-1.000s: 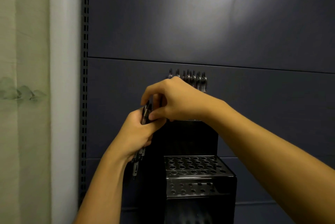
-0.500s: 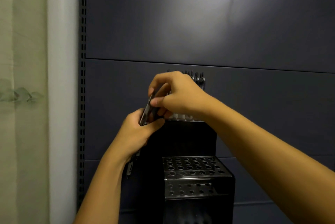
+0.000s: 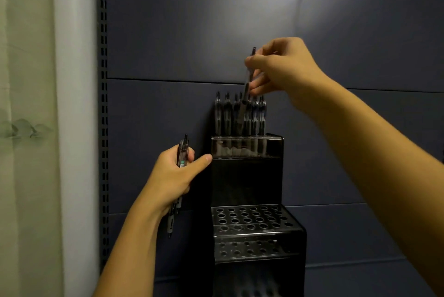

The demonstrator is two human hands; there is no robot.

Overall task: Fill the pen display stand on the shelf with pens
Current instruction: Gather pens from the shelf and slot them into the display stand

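Right hand [image 3: 283, 68] has lifted one pinched pen [image 3: 245, 94] from left hand's [image 3: 171, 176] gripped bundle [image 3: 179, 176], seemingly.

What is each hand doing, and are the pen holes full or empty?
Right hand: pinches one pen, tip down over the top tier.
Left hand: grips a bunch of spare pens.
Top tier of the pen display stand: a row of pens standing upright.
Lower tier: holes empty.
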